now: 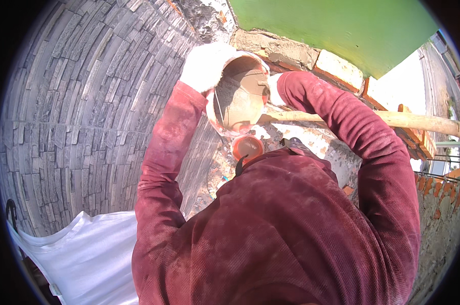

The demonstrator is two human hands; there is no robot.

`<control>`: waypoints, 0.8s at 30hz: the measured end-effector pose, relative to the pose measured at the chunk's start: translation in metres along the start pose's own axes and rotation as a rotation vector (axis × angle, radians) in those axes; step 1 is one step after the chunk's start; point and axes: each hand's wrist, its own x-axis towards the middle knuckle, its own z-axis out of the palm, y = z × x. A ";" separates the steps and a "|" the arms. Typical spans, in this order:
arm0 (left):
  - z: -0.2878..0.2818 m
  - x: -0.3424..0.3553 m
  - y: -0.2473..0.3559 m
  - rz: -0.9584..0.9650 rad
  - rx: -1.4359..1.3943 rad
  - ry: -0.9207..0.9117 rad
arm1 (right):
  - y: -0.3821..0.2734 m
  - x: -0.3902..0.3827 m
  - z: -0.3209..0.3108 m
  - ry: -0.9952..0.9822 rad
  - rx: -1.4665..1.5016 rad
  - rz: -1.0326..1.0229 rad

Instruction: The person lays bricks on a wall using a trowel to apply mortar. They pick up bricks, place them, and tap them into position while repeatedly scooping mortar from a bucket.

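A mortar-smeared bucket point(211, 105) is held up in front of me, its mouth facing me. Grey wet mortar point(240, 96) lies inside it, partly in shadow. My left hand point(207, 66), in a white work glove, is closed on the bucket's upper left side. At the right side of the rim is my right hand point(276, 90), also gloved and closed against the bucket; its fingers are partly hidden. Below the bucket, close to my body, stands a smaller orange bucket point(248, 147) with greyish contents.
Grey stone-look cladding point(87, 96) covers the wall at left. A low brick course point(339, 71) borders a green panel point(331, 30) ahead. A wooden pole point(418, 122) extends rightward from beside the bucket. At lower left hangs a white shirt point(93, 254). Rough brickwork point(441, 203) stands at right.
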 end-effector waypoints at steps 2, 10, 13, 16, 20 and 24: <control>0.005 0.017 0.005 0.028 0.037 -0.049 | -0.025 -0.036 -0.015 -0.053 -0.016 0.009; -0.012 0.061 0.022 0.445 0.080 -0.129 | -0.065 -0.074 -0.002 -0.217 0.966 0.264; -0.033 0.068 0.018 0.506 0.159 -0.042 | -0.076 -0.077 0.013 0.037 1.120 0.219; -0.070 0.064 0.017 0.064 -0.122 -0.193 | -0.088 -0.077 0.015 0.165 0.986 -0.021; -0.104 0.036 0.045 -0.286 -0.394 0.025 | -0.133 -0.100 -0.048 -0.100 0.994 0.070; -0.108 -0.001 0.058 -0.339 -0.380 0.383 | -0.162 -0.102 -0.063 -0.178 1.150 0.121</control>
